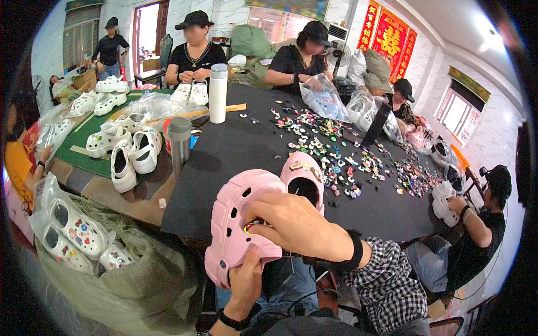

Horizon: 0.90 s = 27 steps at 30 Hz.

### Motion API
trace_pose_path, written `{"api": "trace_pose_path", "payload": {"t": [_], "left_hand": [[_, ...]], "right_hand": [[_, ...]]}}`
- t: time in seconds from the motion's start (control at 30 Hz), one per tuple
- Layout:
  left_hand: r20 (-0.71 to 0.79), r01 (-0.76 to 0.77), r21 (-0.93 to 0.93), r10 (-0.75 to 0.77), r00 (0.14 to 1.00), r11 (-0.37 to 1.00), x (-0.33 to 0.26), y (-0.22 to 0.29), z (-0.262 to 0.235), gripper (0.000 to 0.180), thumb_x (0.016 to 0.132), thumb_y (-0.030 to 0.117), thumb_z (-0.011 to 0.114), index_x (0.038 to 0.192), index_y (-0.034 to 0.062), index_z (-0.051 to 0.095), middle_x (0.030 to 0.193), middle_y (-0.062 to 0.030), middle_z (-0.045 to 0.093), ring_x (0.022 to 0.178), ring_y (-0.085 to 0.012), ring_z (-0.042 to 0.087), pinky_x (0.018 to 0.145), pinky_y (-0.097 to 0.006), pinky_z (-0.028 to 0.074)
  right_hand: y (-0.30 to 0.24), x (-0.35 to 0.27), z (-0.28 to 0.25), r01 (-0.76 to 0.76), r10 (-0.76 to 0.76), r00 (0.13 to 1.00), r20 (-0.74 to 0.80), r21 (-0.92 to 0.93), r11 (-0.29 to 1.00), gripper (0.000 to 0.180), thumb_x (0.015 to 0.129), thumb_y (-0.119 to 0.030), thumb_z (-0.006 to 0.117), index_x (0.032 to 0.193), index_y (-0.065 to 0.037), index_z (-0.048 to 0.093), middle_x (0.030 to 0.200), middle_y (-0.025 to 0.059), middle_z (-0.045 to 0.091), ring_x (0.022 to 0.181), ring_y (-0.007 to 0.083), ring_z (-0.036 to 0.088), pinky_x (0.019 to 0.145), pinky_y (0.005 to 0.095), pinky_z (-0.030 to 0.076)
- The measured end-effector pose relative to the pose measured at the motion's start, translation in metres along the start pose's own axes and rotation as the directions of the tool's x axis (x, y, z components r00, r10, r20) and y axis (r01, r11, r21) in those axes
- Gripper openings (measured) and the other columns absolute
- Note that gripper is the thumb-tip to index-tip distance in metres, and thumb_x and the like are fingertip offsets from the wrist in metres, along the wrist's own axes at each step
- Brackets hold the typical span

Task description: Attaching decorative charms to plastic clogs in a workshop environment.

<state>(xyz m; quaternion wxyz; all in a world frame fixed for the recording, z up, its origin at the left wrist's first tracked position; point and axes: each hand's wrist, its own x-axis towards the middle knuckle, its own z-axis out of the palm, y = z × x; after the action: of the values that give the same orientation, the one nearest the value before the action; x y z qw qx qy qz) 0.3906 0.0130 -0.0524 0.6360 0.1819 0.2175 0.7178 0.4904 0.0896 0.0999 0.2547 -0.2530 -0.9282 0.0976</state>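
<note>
Two hands fitting a small charm into a pink clog

Right hand (294, 227) fingers (259, 215) pinch a small yellow-and-red charm (248, 227) against the pink perforated foam clog (238, 224), low centre of the frame; the left hand (245, 283) grips its heel from below. A second pink clog (303, 178) lies just beyond on the black cloth-covered counter (241, 148), strewn with small multicoloured charms (336, 151); two tall cylindrical flasks, one white (218, 93), one grey (180, 144), stand upper left.

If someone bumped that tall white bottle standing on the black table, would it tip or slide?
The white bottle is tall and narrow on a small base, so a knock near its top would probably tip it. Its round body suggests it would then roll across the black table. The cloth-like tabletop likely grips somewhat, so sliding seems less likely. How full it is cannot be seen.
</note>
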Motion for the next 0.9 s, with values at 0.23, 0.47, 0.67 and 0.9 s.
{"api": "trace_pose_path", "payload": {"t": [0.23,0.47,0.67,0.9], "left_hand": [[-0.064,-0.009,0.015,0.01,0.998,1.0,0.002,-0.002,0.002,0.038,0.094,0.005,0.056,0.131,0.0033,0.049,0.123,-0.0056,0.055,0.113,-0.0188,0.055,0.095,-0.037,0.049],[-0.025,-0.057,0.12,0.06,0.998,0.991,0.004,-0.009,-0.011,0.04,0.096,0.02,0.057,0.129,-0.0017,0.05,0.121,-0.0091,0.056,0.11,-0.0221,0.057,0.091,-0.037,0.048],[-0.027,-0.075,0.213,0.082,0.996,0.974,0.003,-0.004,0.001,0.04,0.098,0.024,0.055,0.127,-0.0039,0.051,0.119,-0.0078,0.057,0.106,-0.0194,0.057,0.089,-0.032,0.048],[-0.062,-0.226,0.443,0.281,0.958,0.868,0.007,-0.022,-0.019,0.031,0.098,0.025,0.059,0.109,-0.0026,0.064,0.1,-0.004,0.063,0.086,-0.0172,0.061,0.073,-0.029,0.05]], "right_hand": [[-0.008,0.015,-0.009,0.044,0.029,0.969,0.247,-0.285,0.957,0.012,0.083,-0.017,0.067,0.089,-0.006,0.067,0.087,0.0093,0.067,0.085,0.0305,0.066,0.07,0.0417,0.052],[0.004,0.029,-0.007,0.181,-0.072,0.935,0.346,-0.294,0.938,0.013,0.08,-0.016,0.069,0.083,-0.004,0.068,0.082,0.0127,0.069,0.084,0.0316,0.068,0.068,0.0429,0.053],[0.0,0.026,0.0,0.191,-0.065,0.948,0.311,-0.393,0.9,0.03,0.073,-0.017,0.073,0.1,-0.007,0.066,0.107,0.0158,0.064,0.105,0.0313,0.061,0.082,0.0418,0.049],[0.012,0.044,-0.006,0.288,-0.207,0.955,0.212,-0.495,0.82,0.104,0.049,-0.038,0.09,0.141,-0.014,0.046,0.139,0.0168,0.044,0.134,0.0355,0.038,0.106,0.0525,0.034]]}}
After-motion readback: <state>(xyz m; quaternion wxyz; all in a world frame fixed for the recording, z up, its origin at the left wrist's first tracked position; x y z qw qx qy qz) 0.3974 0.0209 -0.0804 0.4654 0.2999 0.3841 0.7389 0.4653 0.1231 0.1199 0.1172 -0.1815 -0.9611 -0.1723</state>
